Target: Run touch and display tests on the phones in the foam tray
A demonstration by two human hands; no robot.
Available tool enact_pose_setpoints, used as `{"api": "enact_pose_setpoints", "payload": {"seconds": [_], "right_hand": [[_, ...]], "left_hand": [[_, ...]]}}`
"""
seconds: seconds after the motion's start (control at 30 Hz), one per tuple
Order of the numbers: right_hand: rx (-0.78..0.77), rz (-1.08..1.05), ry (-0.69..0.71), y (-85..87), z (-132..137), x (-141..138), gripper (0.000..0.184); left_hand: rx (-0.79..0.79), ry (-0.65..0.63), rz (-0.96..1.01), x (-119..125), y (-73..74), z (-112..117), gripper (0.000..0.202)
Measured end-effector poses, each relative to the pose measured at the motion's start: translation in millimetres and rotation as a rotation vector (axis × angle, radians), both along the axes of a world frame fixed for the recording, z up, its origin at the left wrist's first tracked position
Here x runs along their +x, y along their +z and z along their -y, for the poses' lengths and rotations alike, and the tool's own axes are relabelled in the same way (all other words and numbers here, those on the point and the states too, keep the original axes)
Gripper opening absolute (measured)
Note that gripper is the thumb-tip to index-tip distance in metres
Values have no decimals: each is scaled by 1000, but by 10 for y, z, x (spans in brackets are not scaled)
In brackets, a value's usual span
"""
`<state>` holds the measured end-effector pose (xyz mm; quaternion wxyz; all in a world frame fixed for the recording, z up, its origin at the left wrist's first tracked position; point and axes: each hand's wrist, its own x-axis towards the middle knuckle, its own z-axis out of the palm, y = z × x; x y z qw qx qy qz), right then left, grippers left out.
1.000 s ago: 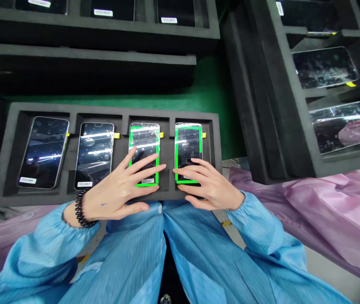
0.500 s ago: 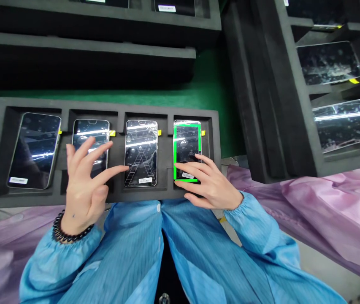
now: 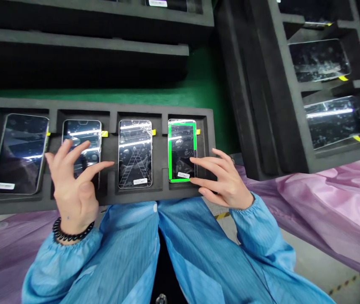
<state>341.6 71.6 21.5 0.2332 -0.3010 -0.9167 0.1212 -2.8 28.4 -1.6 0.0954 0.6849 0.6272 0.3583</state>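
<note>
A black foam tray (image 3: 110, 196) lies across in front of me with several smartphones in its compartments. My right hand (image 3: 222, 179) is open over the rightmost phone (image 3: 182, 147), a fingertip at the lower right corner of its screen. Green bands show along that screen's left, top and bottom edges and part of the right. The phone (image 3: 135, 158) to its left shows a white grid in an A shape. My left hand (image 3: 74, 181) hovers open, fingers spread, partly hiding another phone (image 3: 83, 126). The leftmost phone (image 3: 21, 152) has a dark screen and a white label.
More foam trays (image 3: 104, 42) stand at the back on the green table surface (image 3: 200, 80). Another stacked tray (image 3: 296, 101) at the right holds phones (image 3: 333, 120) with yellow tabs. Pink-purple clothing (image 3: 341, 190) of other people shows on both sides.
My right hand has moved right, from the middle of the rightmost screen to its right edge; the right green band is now shorter. My left hand has drawn left, off the grid phone. The view has shifted slightly.
</note>
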Motion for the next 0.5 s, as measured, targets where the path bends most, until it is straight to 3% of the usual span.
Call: {"api": "enact_pose_setpoints", "payload": {"seconds": [0.17, 0.37, 0.5], "right_hand": [[28, 14, -150, -39, 138, 159, 20], [-19, 103, -59, -124, 193, 63, 27], [14, 84, -110, -114, 208, 111, 23]], "left_hand": [[28, 48, 23, 32, -59, -5, 59], [25, 63, 25, 32, -46, 1, 56], [34, 72, 24, 33, -45, 4, 53]]}}
